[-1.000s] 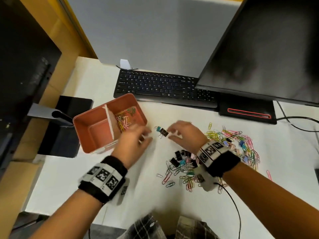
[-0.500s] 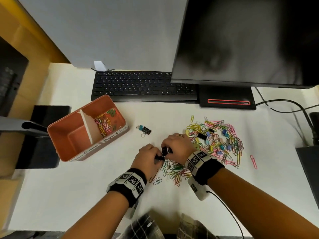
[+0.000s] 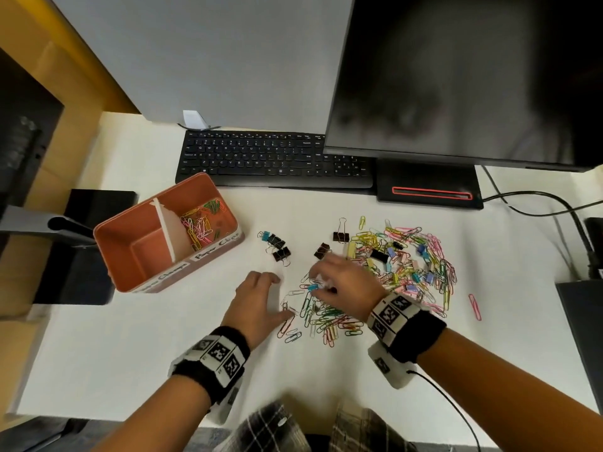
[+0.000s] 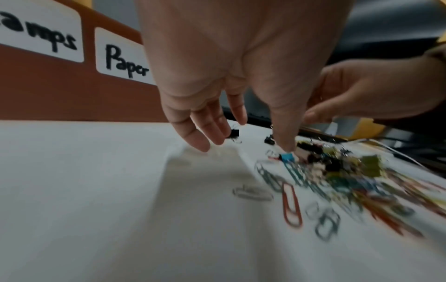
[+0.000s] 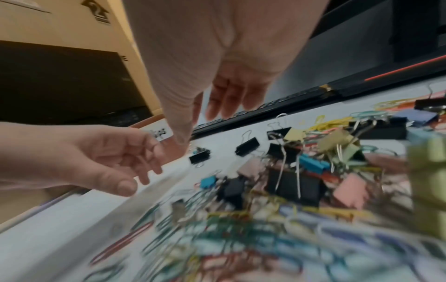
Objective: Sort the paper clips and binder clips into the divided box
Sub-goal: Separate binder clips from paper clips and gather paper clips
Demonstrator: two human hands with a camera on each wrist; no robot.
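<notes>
The orange divided box (image 3: 107, 256) stands at the left; its right compartment holds coloured paper clips (image 3: 200, 225) and its left compartment is bare. A mixed pile of paper clips and binder clips (image 3: 408, 262) lies right of centre. Loose black binder clips (image 3: 277, 247) lie between box and pile. My left hand (image 3: 277, 296) hovers open over the table by the pile's left edge, holding nothing. My right hand (image 3: 315, 285) reaches over the pile with straight fingers, above a small blue binder clip (image 3: 312, 287) (image 4: 287, 157); it holds nothing.
A black keyboard (image 3: 274, 161) and a monitor on its stand (image 3: 430, 190) sit behind the work area. Cables (image 3: 538, 203) run at the right. One pink paper clip (image 3: 474, 306) lies apart on the right. A dark device (image 3: 584, 321) sits at the right edge.
Half a second ago both hands met at the pile's edge over a black binder clip. They have since parted, the left one drawing back to the left, and both are empty.
</notes>
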